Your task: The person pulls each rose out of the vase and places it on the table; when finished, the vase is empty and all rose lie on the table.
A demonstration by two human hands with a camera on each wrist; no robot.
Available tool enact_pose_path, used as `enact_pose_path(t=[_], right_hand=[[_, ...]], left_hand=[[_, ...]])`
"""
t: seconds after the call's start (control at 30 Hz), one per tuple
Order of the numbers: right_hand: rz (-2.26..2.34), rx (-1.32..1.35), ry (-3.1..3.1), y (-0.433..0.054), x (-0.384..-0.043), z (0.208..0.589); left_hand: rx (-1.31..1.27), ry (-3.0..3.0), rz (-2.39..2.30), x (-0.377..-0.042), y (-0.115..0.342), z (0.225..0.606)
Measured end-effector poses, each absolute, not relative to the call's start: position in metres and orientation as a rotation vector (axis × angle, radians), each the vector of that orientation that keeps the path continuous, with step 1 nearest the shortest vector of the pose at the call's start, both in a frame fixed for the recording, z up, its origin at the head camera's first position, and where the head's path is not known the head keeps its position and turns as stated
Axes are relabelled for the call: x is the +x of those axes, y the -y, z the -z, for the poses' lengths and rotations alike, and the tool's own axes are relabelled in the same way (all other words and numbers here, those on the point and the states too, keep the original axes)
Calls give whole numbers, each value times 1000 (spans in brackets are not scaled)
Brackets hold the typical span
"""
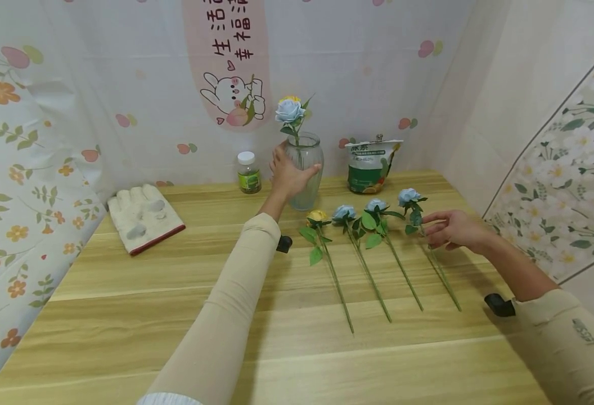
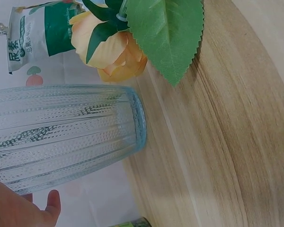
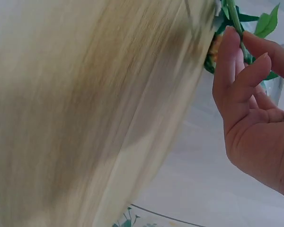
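A clear ribbed glass vase point(image 1: 311, 194) stands near the back of the table, holding a blue rose point(image 1: 289, 110) and a yellow one point(image 1: 291, 98) partly hidden behind it. My left hand point(image 1: 293, 177) grips the vase from its left side, thumb across the front. On the right, my right hand point(image 1: 456, 229) pinches the stem point(image 3: 235, 19) of the rightmost blue rose point(image 1: 409, 196) between thumb and fingers. Left of that rose lie two more blue roses, the middle one point(image 1: 376, 205) and another point(image 1: 344, 212), then a yellow rose point(image 1: 317, 216).
A white-capped jar point(image 1: 249, 173) stands left of the vase, and a clipped green-and-white bag point(image 1: 370, 169) right of it. White work gloves point(image 1: 145, 216) lie at the table's left. Patterned cloth point(image 1: 140, 67) hangs behind and along both sides.
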State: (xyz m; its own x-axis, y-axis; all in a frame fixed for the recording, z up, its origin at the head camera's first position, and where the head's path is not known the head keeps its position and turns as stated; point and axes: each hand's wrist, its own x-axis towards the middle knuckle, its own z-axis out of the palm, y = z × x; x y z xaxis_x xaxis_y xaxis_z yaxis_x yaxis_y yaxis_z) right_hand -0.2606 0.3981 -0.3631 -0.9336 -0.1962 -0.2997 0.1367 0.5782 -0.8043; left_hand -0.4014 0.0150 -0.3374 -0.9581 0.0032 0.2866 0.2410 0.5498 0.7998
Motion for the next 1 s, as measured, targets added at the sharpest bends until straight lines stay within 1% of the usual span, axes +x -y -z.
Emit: enact_pose_path(t=[0.3, 0.6, 0.77, 1.0], right_hand=[[1216, -33, -2468, -397, -267, 376], [1289, -44, -2421, -399, -272, 386], [1256, -33, -2477, -396, -272, 381], [1160, 32, -2713, -391, -273, 367]], left_hand=[[-206, 2541, 1372, -403, -15, 339], [-212, 2529, 1369, -403, -14, 341], [-216, 2522, 1363, -405, -14, 340], [-197, 2534, 1343, -405, -15, 340]])
